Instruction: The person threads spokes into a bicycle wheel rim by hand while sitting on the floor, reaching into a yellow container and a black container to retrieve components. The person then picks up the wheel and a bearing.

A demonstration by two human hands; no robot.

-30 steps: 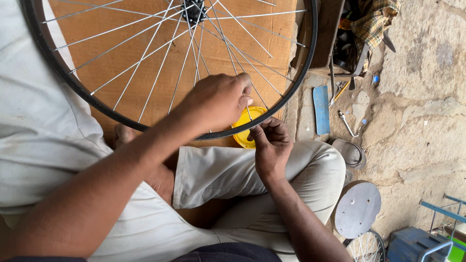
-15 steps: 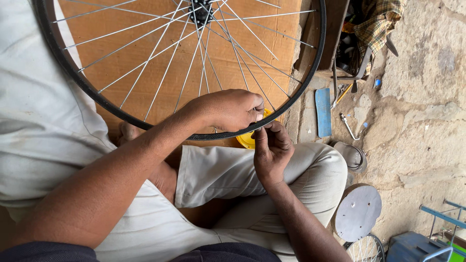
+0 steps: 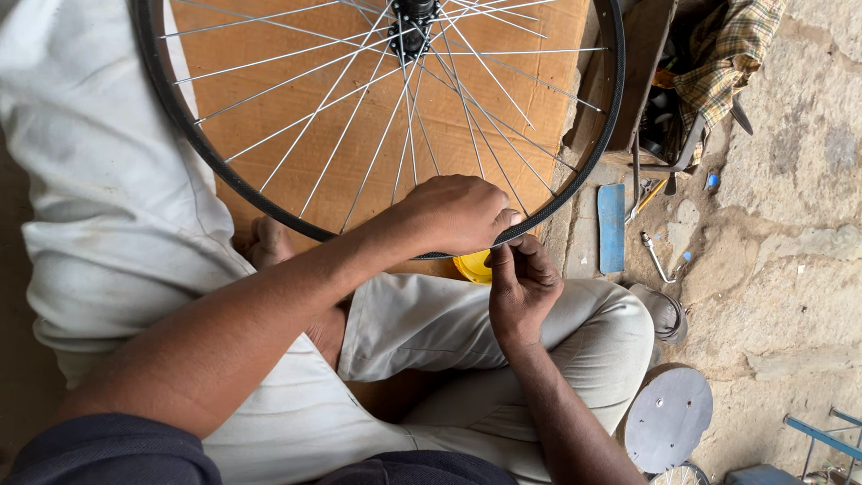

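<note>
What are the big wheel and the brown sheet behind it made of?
The wheel rim looks like dark painted metal, and its thin spokes look like bare shiny metal. The brown sheet looks like cardboard: dull, flat, with a fold line. The left hand grips the rim.

At 12 o'clock from me, cardboard sheet [image 3: 296, 99] flat on the ground. At 2 o'clock, blue strip [image 3: 611, 227] on the stone floor [image 3: 790, 242], small metal tool [image 3: 654, 257] just beside it; checked cloth [image 3: 729, 61] beyond. At 4 o'clock, grey disc [image 3: 669, 418] by my knee.
</note>
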